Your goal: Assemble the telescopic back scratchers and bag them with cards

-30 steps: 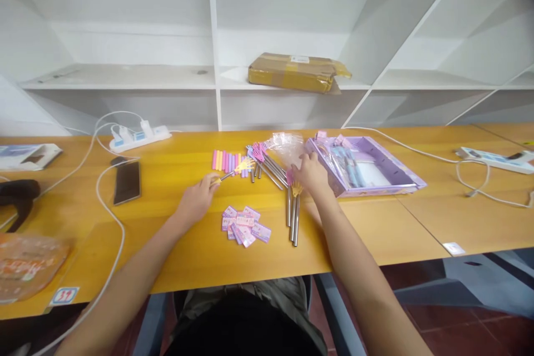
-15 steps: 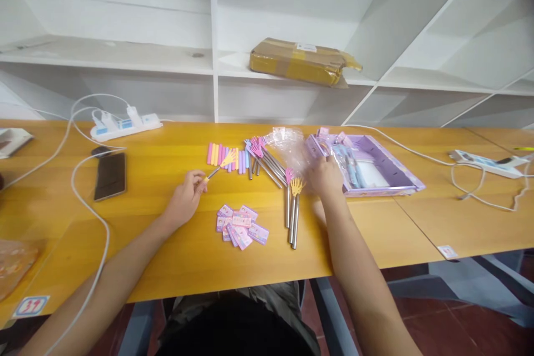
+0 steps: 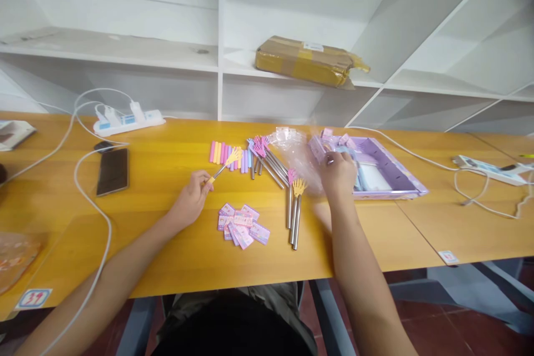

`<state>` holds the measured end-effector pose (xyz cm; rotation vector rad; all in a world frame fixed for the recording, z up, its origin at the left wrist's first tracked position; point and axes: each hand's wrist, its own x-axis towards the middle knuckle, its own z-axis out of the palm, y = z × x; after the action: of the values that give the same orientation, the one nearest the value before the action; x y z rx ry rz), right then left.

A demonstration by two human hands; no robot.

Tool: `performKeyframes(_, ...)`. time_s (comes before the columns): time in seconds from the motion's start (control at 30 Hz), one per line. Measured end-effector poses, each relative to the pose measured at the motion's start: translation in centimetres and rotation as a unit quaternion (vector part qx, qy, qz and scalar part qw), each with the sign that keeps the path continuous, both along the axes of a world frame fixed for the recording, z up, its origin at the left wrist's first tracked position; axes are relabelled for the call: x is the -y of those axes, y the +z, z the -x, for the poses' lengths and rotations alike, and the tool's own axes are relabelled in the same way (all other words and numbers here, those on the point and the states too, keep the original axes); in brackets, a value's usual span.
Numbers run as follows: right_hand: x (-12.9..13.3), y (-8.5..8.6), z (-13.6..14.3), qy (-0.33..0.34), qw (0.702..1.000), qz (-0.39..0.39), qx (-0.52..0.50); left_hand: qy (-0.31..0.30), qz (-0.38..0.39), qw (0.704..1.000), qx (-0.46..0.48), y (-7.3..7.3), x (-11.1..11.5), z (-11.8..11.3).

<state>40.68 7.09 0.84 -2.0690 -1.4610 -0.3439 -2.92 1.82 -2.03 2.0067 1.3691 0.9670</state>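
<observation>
In the head view, the left hand (image 3: 191,200) has its fingers (image 3: 202,176) pinched closed around the yellow handle end of a hand-shaped back scratcher (image 3: 230,160), whose shaft slants up and away over the table (image 3: 175,256) so that its splayed yellow head overlaps a row of pastel sleeves (image 3: 216,152). The right hand (image 3: 340,177) is at the left part of a purple tray (image 3: 406,182), fingers curled inward; blur and the back of the hand hide their tips, so whether they grip anything cannot be told. Just left of that hand lies a clear plastic bag (image 3: 290,147). Between the hands, several metal-shafted scratchers with pink and blue heads (image 3: 259,147) rest in a bundle, and nearer the person, a yellow-headed group (image 3: 297,211) lies with its shafts pointing toward the table's near edge. A loose pile of pink and purple cards (image 3: 242,226) sits below the sleeves.
</observation>
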Motion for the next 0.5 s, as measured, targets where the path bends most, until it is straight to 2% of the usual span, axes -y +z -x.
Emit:
performKeyframes(0.07,0.7,0.4,2.3,0.074,0.994,-0.079,-0.004,-0.018,0.005,1.0,0.009,0.1,0.3,-0.3)
performKeyframes(0.13,2.1,0.3,5.8,0.202,0.974,-0.105,-0.013,-0.036,0.035,0.998,0.033,0.3,0.9,-0.8)
performKeyframes(0.23,4.9,-0.3,11.6,0.424,0.904,-0.03,-0.037,-0.08,0.106,0.984,0.119,0.5,2.0,-1.9)
performKeyframes(0.33,7.2,-1.0,15.6,0.565,0.824,0.023,-0.016,-0.125,0.184,0.948,0.229,0.5,2.9,-2.9)
performKeyframes(0.4,7.9,-1.3,16.5,0.634,0.772,0.036,0.012,-0.128,0.229,0.921,0.288,0.4,3.3,-3.3)
performKeyframes(0.43,8.0,-1.4,16.6,0.654,0.756,0.029,0.014,-0.122,0.246,0.911,0.309,0.3,3.4,-3.4)
performKeyframes(0.5,7.9,-1.5,16.4,0.65,0.76,-0.018,-0.03,-0.11,0.258,0.903,0.326,0.2,3.5,-3.2)
